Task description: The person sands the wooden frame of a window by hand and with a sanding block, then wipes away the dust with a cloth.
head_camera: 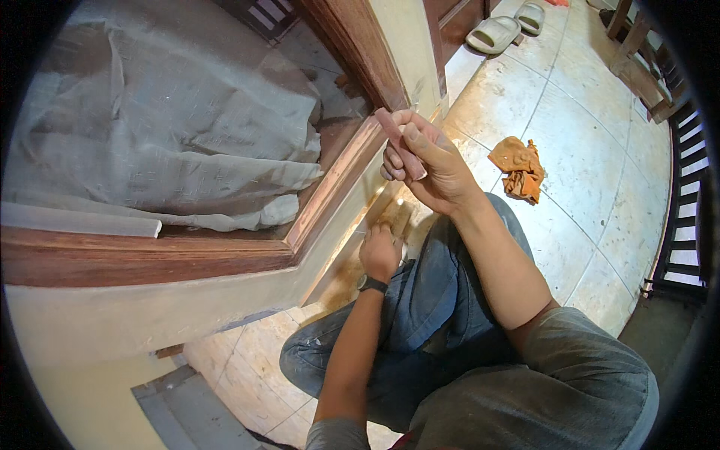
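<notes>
Pinched between the thumb and fingers of my right hand (424, 154) is a folded strip of reddish-brown sandpaper (400, 145). It is raised close to the corner of a brown wooden window frame (337, 188), whose lower right rail looks pale and worn. Lower down, my left hand (381, 253) wears a black wristwatch (371, 284) and reaches down beside the wall base. Its fingers point away from me and are partly hidden, so I cannot tell whether they grip anything. Behind the glass hangs a grey curtain (214, 129).
A crumpled orange cloth (520, 169) lies on the tiled floor (585, 185) to the right. A pair of beige slide sandals (494, 35) sits by a brown door. Dark railings (686, 197) and wooden furniture (641, 62) line the right side. A grey step (188, 410) is at lower left.
</notes>
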Demonstrator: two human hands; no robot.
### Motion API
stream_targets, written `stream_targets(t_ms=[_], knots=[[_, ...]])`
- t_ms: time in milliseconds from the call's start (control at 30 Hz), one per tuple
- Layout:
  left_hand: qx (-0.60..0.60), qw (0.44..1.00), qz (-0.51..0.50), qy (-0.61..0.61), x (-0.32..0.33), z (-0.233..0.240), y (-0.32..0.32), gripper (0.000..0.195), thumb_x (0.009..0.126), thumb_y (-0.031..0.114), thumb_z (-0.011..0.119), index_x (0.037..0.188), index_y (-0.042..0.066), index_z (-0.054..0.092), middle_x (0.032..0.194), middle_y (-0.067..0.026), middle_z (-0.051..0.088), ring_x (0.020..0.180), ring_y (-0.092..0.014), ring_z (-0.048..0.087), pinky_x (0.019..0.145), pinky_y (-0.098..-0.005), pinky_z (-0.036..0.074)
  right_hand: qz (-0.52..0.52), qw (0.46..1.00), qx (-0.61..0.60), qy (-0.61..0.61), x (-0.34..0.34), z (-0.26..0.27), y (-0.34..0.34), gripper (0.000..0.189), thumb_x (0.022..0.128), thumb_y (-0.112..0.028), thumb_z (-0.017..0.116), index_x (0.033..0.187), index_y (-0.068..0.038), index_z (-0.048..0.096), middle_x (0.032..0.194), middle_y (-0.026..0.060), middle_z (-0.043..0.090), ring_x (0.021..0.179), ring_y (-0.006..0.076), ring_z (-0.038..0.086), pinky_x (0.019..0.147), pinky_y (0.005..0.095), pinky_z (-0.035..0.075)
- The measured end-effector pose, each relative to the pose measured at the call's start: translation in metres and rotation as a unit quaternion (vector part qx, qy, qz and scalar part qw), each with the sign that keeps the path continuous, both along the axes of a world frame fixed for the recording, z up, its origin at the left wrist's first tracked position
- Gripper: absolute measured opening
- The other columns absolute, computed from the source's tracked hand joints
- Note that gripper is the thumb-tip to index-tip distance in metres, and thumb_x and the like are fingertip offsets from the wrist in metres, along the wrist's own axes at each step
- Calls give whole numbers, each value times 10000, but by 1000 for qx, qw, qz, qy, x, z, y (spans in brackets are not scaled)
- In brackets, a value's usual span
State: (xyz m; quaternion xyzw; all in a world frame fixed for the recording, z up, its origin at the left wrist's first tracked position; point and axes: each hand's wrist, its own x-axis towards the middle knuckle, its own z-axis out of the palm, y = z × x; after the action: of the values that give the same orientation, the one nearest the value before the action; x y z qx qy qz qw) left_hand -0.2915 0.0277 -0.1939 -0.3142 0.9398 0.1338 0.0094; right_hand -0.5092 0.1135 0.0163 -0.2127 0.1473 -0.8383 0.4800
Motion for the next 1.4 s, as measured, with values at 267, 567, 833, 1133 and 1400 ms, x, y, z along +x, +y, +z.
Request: stream_targets(t_ms=[267,567,833,1133,1400], knots=[[600,628,112,483,32,148,11,367,1092,288,560,1339,17,557,977,-105,625,876,-242,627,772,-411,512,22,985,64,157,16,14,13,320,953,-186,896,1139,-43,679,761,-20,629,645,65,561,730,279,515],[461,607,134,633,55,224,19,295,1015,130,799,1252,-16,703,987,-7,692,885,-95,642,837,-251,513,-76,842,153,512,101,24,-2,229,862,-116,953,987,-17,790,844,-15,711,836,85,645,786,279,516],[466,603,58,645,109,206,6,188,1002,135,858,1047,-3,739,1008,-71,744,918,-138,695,844,-300,571,203,891,154,376,128,31,-7,104,974,-80,848,1035,2,828,949,41,809,855,86,702,790,262,552],[404,680,112,601,119,212,-9,267,994,23,765,1246,-65,756,945,-42,733,814,-98,663,741,-266,545,71,854,243,455,144,25,-11,200,1087,-174,717,1093,25,735,795,-12,673,690,46,613,667,218,519],[337,722,219,563,90,218,11,330,985,30,797,1300,-46,736,974,-8,736,801,-56,645,709,-227,517,-53,757,174,628,142,21,-9,153,993,-69,750,1131,-8,721,879,-23,676,811,34,615,751,223,523]])
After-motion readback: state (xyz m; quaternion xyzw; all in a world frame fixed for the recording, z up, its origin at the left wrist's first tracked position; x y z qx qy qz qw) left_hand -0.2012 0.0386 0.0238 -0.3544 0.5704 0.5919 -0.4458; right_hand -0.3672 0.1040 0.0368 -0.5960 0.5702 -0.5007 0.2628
